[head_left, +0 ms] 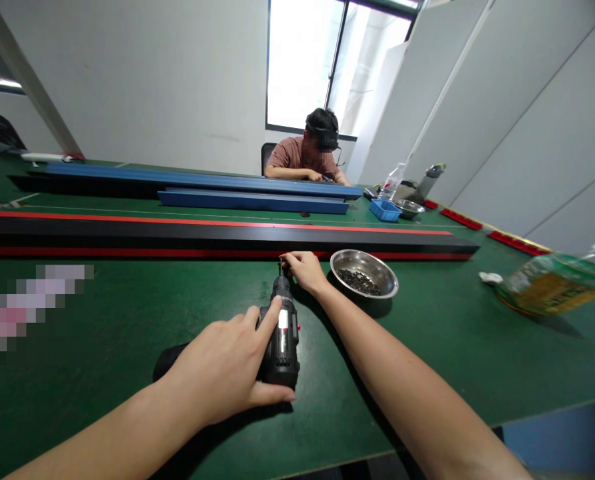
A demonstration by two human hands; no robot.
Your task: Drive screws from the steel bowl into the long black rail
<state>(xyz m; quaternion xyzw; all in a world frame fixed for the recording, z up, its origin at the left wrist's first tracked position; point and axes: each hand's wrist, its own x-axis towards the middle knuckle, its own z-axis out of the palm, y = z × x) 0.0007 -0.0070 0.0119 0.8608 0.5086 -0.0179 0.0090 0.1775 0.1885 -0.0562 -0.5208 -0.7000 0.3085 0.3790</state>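
My left hand (232, 353) is wrapped round a black cordless drill (282, 333), which lies on its side with its bit pointing away from me. At the tip of the bit my right hand (303, 268) has its fingers pinched together; what is between them is too small to make out. Just beyond the fingers runs a long black bar with red stripes (217, 233), lying across the table. A steel bowl (392, 283) with many small dark screws (360, 281) stands right of my right hand.
Blue rails (252, 200) lie farther back on the green table (102, 387). Across it sits a person (300, 157) bent over their hands. A blue basket (385, 210) and another steel bowl (409, 208) stand at the back right. A plastic jar (557, 283) lies at right.
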